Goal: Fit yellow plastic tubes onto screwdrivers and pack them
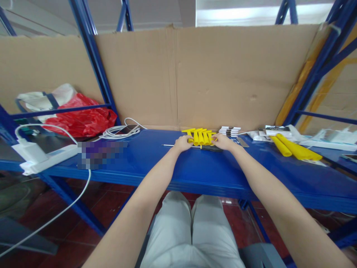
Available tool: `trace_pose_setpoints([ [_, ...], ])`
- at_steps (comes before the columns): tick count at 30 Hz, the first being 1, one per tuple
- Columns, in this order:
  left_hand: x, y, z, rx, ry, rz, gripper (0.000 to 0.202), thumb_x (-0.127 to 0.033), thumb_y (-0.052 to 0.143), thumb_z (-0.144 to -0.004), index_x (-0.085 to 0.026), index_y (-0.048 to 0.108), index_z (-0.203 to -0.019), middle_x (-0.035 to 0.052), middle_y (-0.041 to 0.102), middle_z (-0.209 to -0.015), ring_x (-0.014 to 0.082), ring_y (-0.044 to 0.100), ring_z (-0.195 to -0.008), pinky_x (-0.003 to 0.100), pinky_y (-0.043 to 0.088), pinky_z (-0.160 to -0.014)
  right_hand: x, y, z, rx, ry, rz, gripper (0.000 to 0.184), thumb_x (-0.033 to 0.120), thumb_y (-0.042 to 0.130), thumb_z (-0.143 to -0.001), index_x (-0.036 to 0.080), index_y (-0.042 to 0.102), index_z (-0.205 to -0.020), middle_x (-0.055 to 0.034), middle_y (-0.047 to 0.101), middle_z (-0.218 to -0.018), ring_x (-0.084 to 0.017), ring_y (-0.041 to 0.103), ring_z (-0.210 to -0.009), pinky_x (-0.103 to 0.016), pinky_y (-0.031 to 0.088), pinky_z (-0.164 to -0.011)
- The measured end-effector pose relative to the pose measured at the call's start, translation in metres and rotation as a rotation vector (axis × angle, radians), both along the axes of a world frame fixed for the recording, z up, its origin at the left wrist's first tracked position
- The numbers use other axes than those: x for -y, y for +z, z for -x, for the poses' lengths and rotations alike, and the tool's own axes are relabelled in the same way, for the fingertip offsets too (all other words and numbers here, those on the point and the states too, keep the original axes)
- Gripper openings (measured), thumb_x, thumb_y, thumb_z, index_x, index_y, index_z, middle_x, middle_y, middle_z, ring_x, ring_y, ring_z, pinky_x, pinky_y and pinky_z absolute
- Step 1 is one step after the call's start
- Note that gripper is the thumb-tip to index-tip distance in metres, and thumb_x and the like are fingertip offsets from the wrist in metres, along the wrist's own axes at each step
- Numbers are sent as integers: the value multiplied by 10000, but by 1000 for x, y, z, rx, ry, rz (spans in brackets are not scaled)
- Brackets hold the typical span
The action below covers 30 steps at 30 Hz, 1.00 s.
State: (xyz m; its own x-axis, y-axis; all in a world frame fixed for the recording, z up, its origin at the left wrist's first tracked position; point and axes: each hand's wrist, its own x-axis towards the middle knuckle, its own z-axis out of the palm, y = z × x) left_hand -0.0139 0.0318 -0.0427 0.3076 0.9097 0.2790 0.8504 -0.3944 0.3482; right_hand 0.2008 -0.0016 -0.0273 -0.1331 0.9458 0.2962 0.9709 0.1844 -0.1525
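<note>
Now hands (182,143) (222,142) flank yellow pieces (201,139); red bag (82,121), contents hidden.

Bare forearms (152,182), bare hands (182,143), pale grey trousers (170,232) (lightly creased)

Screwdriver (212,148) before T-pieces (200,138), cardboard (223,74) behind

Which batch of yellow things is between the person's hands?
The yellow row, flanked by the left hand and right hand; the yellow pair lies off to the right.
</note>
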Motion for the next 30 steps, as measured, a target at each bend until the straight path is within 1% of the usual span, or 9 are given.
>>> trace_pose_setpoints([
  [4, -1, 0, 0, 30, -2, -6, 381, -266, 643, -826, -289, 707, -1201, 15, 704, -1242, 218, 636, -1178, 304, 470, -1032, -2, -1, -2, -4, 20, -16, 261, 127, 543, -848, 88, 732, -1023, -147, 733, -1075, -224, 687, -965, -255, 493, -853],
  [9, -3, -2, 1, 63, 1, -20, 361, -280, 694, -795, -287, 731, -1153, 20, 715, -1218, 222, 644, -1165, 309, 484, -1017, -4, -3, -5, 5, 41, -40, 243, 125, 548, -838, 110, 741, -985, -123, 745, -1026, -214, 687, -925, -263, 502, -837],
  [13, -5, -2, 1, 72, 3, -15, 382, -289, 723, -779, -283, 728, -1161, 27, 714, -1216, 224, 646, -1161, 309, 489, -1008, -4, -3, -4, 6, 35, -33, 256, 128, 548, -843, 107, 737, -1014, -127, 740, -1051, -218, 688, -942, -267, 501, -848],
  [18, -5, -1, 3, 82, -21, 4, 405, -355, 758, -764, -254, 734, -1155, 51, 722, -1191, 234, 653, -1141, 307, 501, -983, -1, -1, -2, 6, 22, -18, 265, 119, 536, -854, 85, 732, -1027, -157, 729, -1084, -244, 682, -1000, -291, 493, -893],
  [24, -4, -2, -1, 42, 52, -41, 366, -346, 755, -773, -284, 740, -1133, 32, 723, -1187, 220, 663, -1108, 294, 509, -963, -4, -3, -3, 14, 38, -31, 252, 115, 535, -848, 102, 735, -1000, -138, 737, -1063, -228, 686, -971, -278, 498, -863],
  [30, -2, -2, -2, 29, 49, -42, 345, -329, 730, -793, -284, 741, -1134, 31, 726, -1174, 227, 665, -1100, 292, 516, -948, -6, -4, -5, 14, 42, -39, 248, 115, 544, -842, 111, 738, -996, -125, 742, -1047, -219, 687, -950, -269, 501, -846],
])
